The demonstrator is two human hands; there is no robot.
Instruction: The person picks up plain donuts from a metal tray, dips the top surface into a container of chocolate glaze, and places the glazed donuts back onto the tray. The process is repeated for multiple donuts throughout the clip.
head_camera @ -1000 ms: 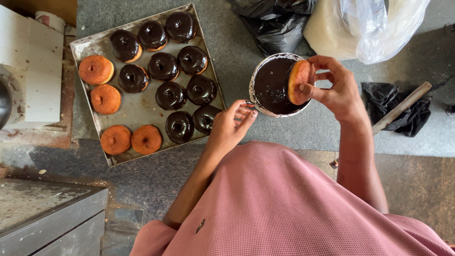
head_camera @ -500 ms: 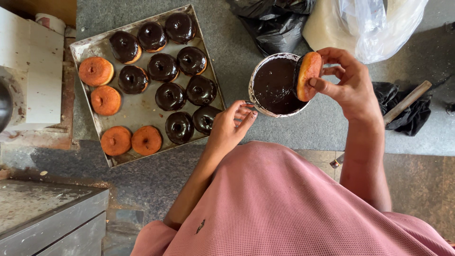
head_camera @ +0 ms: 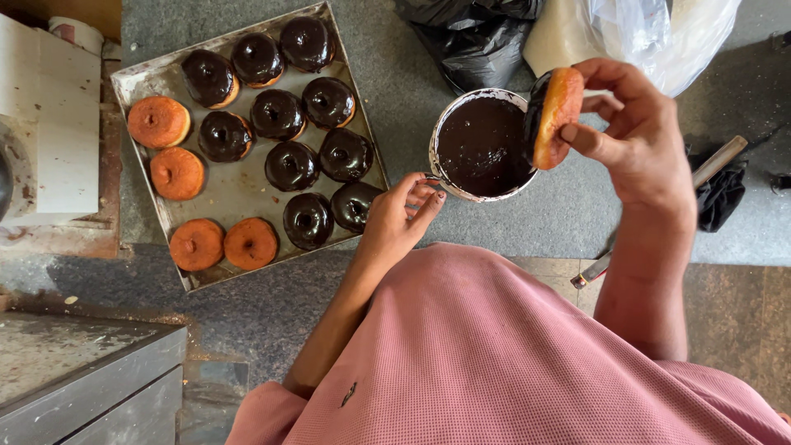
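My right hand [head_camera: 638,136] holds a doughnut [head_camera: 554,115] on edge above the right rim of a metal pot [head_camera: 447,125] full of dark chocolate glaze [head_camera: 482,144]; the doughnut's left face is coated dark. My left hand [head_camera: 400,216] grips the pot's handle at its lower left rim. To the left lies a metal tray [head_camera: 239,188] with several chocolate-glazed doughnuts [head_camera: 290,165] and several plain brown doughnuts [head_camera: 177,173] along its left and lower side.
Black plastic bags [head_camera: 470,37] and a clear bag [head_camera: 643,33] lie beyond the pot. A long-handled tool [head_camera: 713,165] rests at right on dark cloth. A white appliance [head_camera: 45,124] stands at left, a metal cabinet [head_camera: 82,379] at lower left.
My right hand has lifted the doughnut out of the glaze and moved it up and to the right, clear of the pot's surface. The left hand stays on the handle.
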